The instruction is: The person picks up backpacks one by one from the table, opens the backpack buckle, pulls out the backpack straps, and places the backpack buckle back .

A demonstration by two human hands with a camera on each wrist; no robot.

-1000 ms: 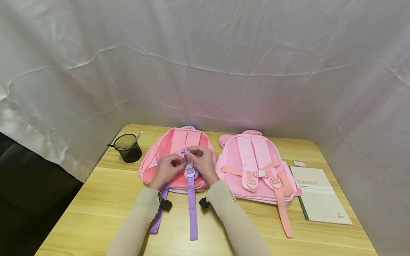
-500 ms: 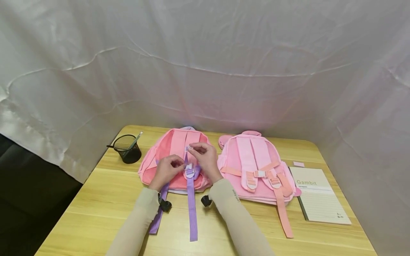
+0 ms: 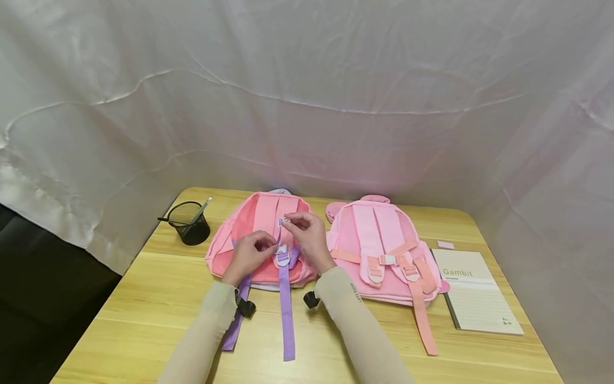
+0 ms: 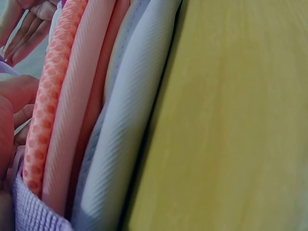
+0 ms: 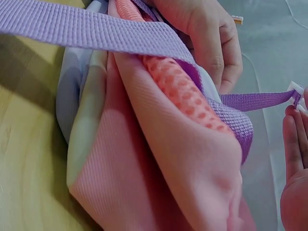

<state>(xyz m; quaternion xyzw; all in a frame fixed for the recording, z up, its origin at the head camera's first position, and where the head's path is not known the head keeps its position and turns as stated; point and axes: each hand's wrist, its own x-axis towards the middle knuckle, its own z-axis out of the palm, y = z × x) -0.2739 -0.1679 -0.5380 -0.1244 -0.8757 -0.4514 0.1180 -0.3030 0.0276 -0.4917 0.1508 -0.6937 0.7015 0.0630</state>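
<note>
A coral-pink backpack (image 3: pixel 243 221) lies on the table, its shoulder straps facing up. My right hand (image 3: pixel 309 238) pinches a small white buckle (image 5: pixel 295 89) and holds it up off the bag. From it a narrow purple strap (image 5: pixel 262 101) runs taut to my left hand (image 3: pixel 248 257). The left fingers and thumb pinch the strap's lower end beside a white clip (image 3: pixel 281 249), partly hidden by the fingertips. In the left wrist view, the left fingers (image 4: pixel 19 91) curl close to the bag's edge. A long purple webbing tail (image 3: pixel 287 322) hangs toward me.
Right of it lies a light-pink backpack (image 3: pixel 346 272) with orange straps. A Gambit notebook (image 3: pixel 479 298) and a small pink slip (image 3: pixel 445 245) lie farther right. A black mesh pen cup (image 3: pixel 194 232) holding a pencil stands left. A grey curtain (image 3: pixel 307 106) closes the back.
The right hand has moved up and away from the left hand with the white buckle, drawing the narrow purple strap out straight. The left hand has stayed almost in place.
</note>
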